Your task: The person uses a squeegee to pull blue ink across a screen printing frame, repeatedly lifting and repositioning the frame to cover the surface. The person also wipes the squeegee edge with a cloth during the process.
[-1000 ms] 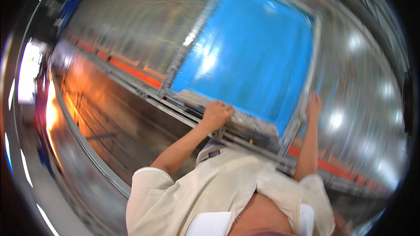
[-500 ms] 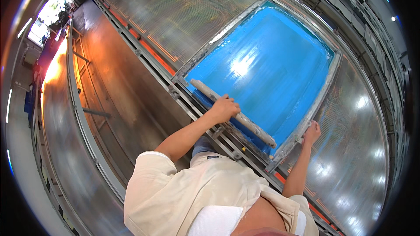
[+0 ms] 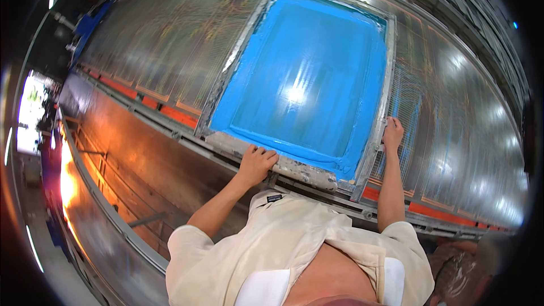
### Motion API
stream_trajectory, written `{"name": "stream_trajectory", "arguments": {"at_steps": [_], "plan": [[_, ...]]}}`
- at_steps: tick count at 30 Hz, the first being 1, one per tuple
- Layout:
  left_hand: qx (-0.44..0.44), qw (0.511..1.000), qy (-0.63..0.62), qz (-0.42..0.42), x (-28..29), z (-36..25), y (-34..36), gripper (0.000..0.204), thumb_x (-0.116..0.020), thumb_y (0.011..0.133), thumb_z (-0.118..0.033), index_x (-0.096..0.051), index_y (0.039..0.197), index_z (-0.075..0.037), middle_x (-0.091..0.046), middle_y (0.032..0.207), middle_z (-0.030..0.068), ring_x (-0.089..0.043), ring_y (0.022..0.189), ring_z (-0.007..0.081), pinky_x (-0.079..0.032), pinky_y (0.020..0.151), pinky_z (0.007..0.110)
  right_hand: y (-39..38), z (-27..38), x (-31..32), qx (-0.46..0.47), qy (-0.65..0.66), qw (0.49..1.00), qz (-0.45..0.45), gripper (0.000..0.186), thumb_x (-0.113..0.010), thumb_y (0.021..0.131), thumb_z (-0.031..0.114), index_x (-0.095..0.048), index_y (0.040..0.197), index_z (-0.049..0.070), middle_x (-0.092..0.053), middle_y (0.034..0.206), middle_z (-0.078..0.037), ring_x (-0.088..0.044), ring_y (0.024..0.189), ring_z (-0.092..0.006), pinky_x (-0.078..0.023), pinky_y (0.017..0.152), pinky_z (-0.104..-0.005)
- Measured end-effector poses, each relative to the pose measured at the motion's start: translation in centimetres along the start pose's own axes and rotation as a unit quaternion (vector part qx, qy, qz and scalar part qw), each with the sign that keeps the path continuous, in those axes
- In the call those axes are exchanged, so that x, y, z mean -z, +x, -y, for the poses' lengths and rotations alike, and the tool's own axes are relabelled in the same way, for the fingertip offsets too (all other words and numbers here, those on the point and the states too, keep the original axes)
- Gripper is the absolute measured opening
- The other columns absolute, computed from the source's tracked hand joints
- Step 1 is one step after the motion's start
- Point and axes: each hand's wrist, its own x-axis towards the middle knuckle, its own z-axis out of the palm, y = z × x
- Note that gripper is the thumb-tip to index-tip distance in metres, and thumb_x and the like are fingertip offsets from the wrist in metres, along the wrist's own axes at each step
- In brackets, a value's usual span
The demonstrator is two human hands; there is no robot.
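Observation:
A screen printing frame (image 3: 389,73) lies on the long table, its mesh coated with wet blue ink (image 3: 317,39). My left hand (image 3: 258,164) is closed over the worn, ink-spotted handle of a wide squeegee (image 3: 306,173), which rests along the frame's near edge. A band of thicker ink runs just beyond the squeegee; its blade is hidden. My right hand (image 3: 393,132) is closed on the frame's right side rail, fingers bent around its outer edge.
Fine coloured line patterns cover the table surface (image 3: 170,45) left and right of the frame. A metal rail with red strips (image 3: 180,115) runs along the near edge. Bright orange light glows at far left (image 3: 69,175). A dark, blurred shape (image 3: 462,272) shows at lower right.
The squeegee has tipped back toward me and now lies along the near edge. My left hand has moved with it, still gripping. My right hand stays on the frame. The view has turned.

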Motion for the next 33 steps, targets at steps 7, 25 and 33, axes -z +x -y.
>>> {"name": "stream_trajectory", "arguments": {"at_steps": [7, 25, 33], "plan": [[-0.002, 0.999, -0.014, -0.030, -0.4, 1.0, 4.6, 0.025, -0.064, 0.076, -0.009, -0.066, 0.100, -0.010, -0.067, 0.104, 0.0006, -0.060, 0.089, 0.0216, -0.042, 0.080, 0.040, -0.5, 1.0, 0.7, -0.031, -0.078, 0.996, 0.026, 0.030, -0.057, 0.097, 0.032, -0.071, 0.110, 0.008, -0.071, 0.110, -0.015, -0.065, 0.104, -0.0335, -0.048, 0.092, -0.0398], [-0.043, 0.999, 0.017, -0.022, -6.1, 22.7, 58.6, 0.018, -0.072, 0.078, -0.024, -0.070, 0.094, -0.015, -0.071, 0.088, 0.0120, -0.068, 0.092, 0.0351, -0.052, 0.077, 0.050, -1.2, 4.4, -0.4, 0.009, -0.133, 0.988, -0.074, 0.021, -0.055, 0.100, 0.022, -0.064, 0.097, 0.003, -0.055, 0.060, -0.007, -0.048, 0.049, -0.0109, -0.037, 0.048, -0.0306], [0.003, 0.998, 0.044, 0.051, -7.5, 23.9, 63.5, 0.045, -0.080, 0.076, -0.036, -0.072, 0.116, -0.019, -0.072, 0.105, 0.0153, -0.067, 0.101, 0.0376, -0.053, 0.087, 0.049, -1.4, 5.4, -0.6, -0.016, -0.170, 0.983, -0.067, 0.023, -0.058, 0.099, 0.024, -0.064, 0.097, 0.002, -0.060, 0.068, -0.006, -0.054, 0.060, -0.0125, -0.043, 0.058, -0.0304]]}}
